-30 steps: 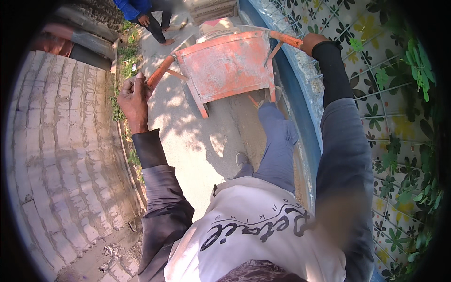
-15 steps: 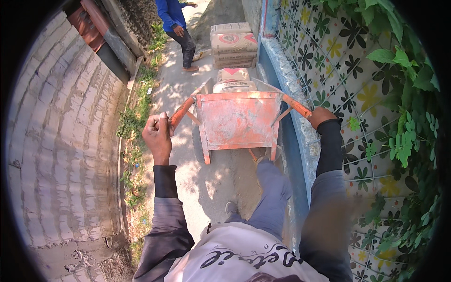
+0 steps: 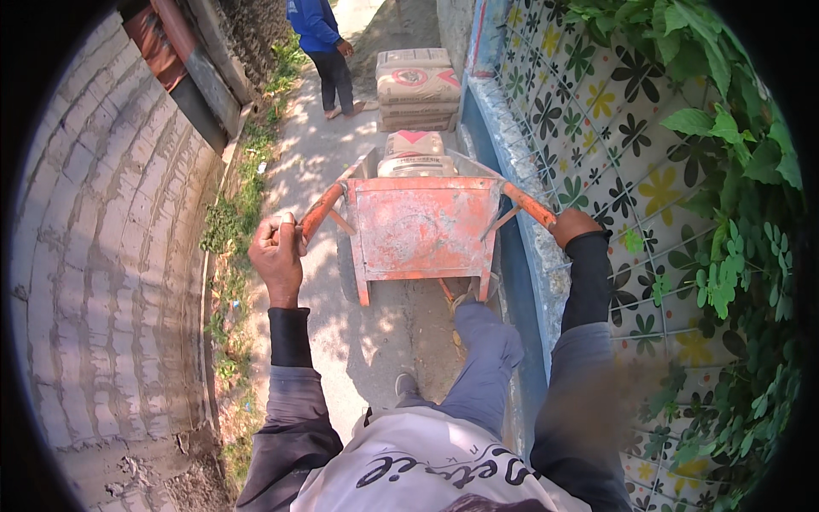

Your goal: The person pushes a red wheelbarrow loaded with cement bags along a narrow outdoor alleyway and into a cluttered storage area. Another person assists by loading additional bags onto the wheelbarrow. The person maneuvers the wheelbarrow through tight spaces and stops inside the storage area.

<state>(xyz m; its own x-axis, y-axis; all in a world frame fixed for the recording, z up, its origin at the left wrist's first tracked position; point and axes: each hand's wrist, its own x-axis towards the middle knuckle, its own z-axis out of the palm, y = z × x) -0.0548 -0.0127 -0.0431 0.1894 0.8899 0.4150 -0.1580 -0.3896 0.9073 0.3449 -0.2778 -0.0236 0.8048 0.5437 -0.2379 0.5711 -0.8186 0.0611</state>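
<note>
Orange-painted steel made up the wheelbarrow [image 3: 424, 226], and both of the person's hands were shut on its handles: the left hand [image 3: 277, 253] had its fingers wrapped tight round the left handle [image 3: 322, 212], and the right hand [image 3: 573, 226] was closed over the end of the right handle [image 3: 527, 203], though its fingertips were hidden under the grip. The tray sat straight ahead of the knuckles, between the two hands, with a cement sack [image 3: 416, 154] lying in it.

Room was tight. Just outside the right hand ran a blue kerb [image 3: 512, 256] and a tiled wall with flower patterns [image 3: 614, 145], nearly touching the handle. Outside the left hand lay a strip of grass [image 3: 229, 230], then a grey block wall [image 3: 102, 256] well apart from the fingers. Beyond the tray, a stack of cement sacks [image 3: 415, 90] stood against the kerb, narrowing the way, and another person in a blue top [image 3: 320, 43] stood on the path beside it.

Underfoot was a pale concrete path [image 3: 341, 341], dappled with shade.

Compared with half a second before, the stack and the other person appeared nearer to the barrow's front, the sack in the tray showed more clearly, and the grip of both hands was unchanged.
</note>
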